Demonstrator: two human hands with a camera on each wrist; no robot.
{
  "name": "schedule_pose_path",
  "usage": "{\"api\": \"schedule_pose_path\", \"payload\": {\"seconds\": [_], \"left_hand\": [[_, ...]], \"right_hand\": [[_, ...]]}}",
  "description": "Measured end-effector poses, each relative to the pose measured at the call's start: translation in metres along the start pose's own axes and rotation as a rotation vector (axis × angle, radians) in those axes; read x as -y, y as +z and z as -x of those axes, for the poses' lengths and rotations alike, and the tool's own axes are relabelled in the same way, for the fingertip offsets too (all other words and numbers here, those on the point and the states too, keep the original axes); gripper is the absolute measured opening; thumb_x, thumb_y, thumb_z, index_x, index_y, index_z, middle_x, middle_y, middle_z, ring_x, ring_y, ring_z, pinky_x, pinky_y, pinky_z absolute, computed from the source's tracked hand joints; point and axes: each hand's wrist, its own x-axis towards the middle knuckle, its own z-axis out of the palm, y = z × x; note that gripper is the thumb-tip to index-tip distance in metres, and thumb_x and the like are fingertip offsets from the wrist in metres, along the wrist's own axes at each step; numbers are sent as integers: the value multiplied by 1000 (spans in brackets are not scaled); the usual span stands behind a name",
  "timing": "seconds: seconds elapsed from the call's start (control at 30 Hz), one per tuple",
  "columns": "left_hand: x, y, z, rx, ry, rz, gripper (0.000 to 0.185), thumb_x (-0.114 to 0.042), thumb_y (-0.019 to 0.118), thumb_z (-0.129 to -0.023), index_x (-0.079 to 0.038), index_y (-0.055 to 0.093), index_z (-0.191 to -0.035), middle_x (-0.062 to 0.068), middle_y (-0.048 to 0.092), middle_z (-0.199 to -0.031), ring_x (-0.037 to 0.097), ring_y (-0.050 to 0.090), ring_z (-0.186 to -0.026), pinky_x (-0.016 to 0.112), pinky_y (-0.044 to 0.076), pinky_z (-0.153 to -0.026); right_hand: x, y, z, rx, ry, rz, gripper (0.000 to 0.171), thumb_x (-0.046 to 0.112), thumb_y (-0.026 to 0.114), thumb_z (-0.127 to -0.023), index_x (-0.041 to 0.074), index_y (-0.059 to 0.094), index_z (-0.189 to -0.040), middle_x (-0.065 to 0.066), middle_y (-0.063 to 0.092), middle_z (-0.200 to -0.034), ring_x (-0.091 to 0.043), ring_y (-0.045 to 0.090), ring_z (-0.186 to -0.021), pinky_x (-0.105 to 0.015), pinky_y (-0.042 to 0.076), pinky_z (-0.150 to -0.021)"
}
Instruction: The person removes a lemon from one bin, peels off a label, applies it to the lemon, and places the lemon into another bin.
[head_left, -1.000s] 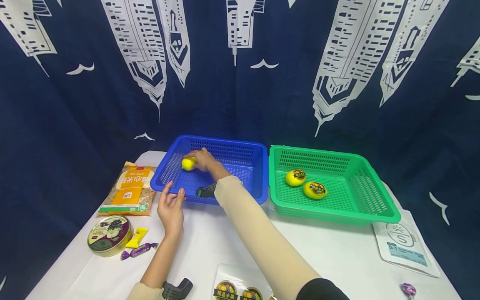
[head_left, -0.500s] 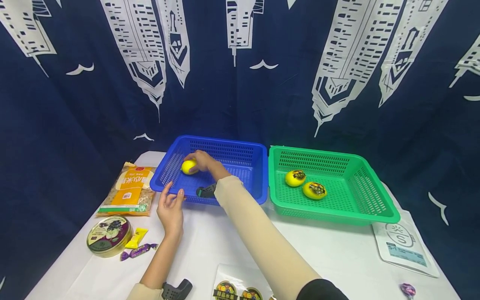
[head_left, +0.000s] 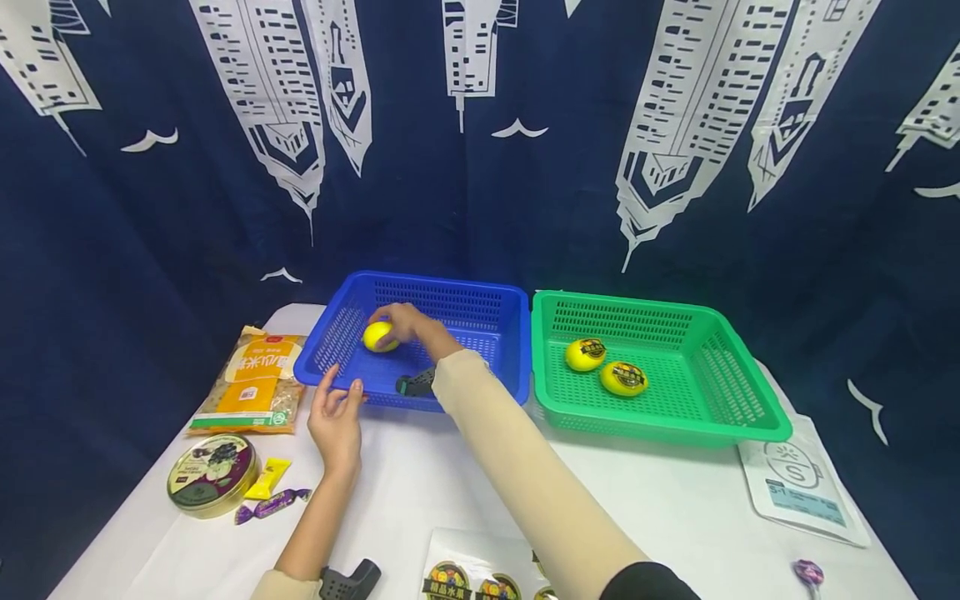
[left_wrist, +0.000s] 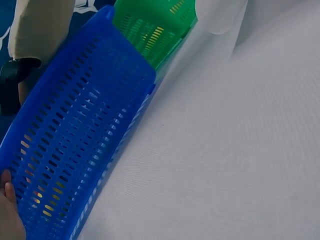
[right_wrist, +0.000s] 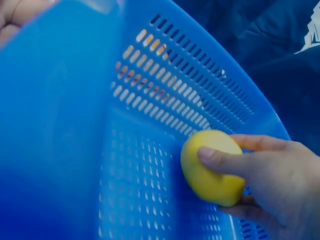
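Inside the blue basket (head_left: 420,393), my right hand (head_left: 405,321) grips a yellow lemon (head_left: 380,337) near the left end. In the right wrist view the thumb lies across the near side of the lemon (right_wrist: 212,172), and other fingers reach behind it. Part of the fruit is covered by the hand. My left hand (head_left: 336,423) touches the front rim of the same basket near its left corner, its fingers fairly straight. Only a bit of that hand (left_wrist: 10,215) shows in the left wrist view, against the outer wall.
A green basket (head_left: 667,429) holds two lemons (head_left: 604,367) with black stickers. To the left lie a food bag (head_left: 251,383), a round tin (head_left: 213,475) and wrapped candies (head_left: 275,504). A sticker sheet (head_left: 472,546) lies in front; a white pouch (head_left: 802,487) and lollipop (head_left: 808,572) lie right.
The lemon in my right hand has shifted slightly down toward the basket's floor. My left hand keeps its place at the rim. The whole head view has drifted slightly left.
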Motion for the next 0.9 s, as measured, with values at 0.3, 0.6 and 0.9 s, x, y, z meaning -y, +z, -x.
{"api": "schedule_pose_path", "payload": {"seconds": [0.3,0.6,0.9], "left_hand": [[1,2,2,-16,7,3,45,-6,67,-83,-5,54,-126,3,57,-74,9,62,-68,21,54,-71],[-14,0,6,3,11,-99,45,-6,66,-84,-2,53,-127,6,55,-73,10,62,-65,20,55,-67],[-14,1,3,40,37,-139,45,-8,66,-85,-2,53,-128,6,53,-74,7,64,-67,19,54,-68]], "right_hand": [[8,-35,24,-108,-150,-285,48,32,75,-78,17,60,-121,-4,63,-108,-15,60,-90,-19,50,-70],[42,-74,94,-223,-400,-321,48,28,76,-78,16,60,-121,-2,60,-118,-15,60,-99,-18,51,-77],[38,-82,217,-337,-465,-435,47,22,76,-77,14,60,-121,3,60,-117,-13,58,-100,-24,52,-80]]}}
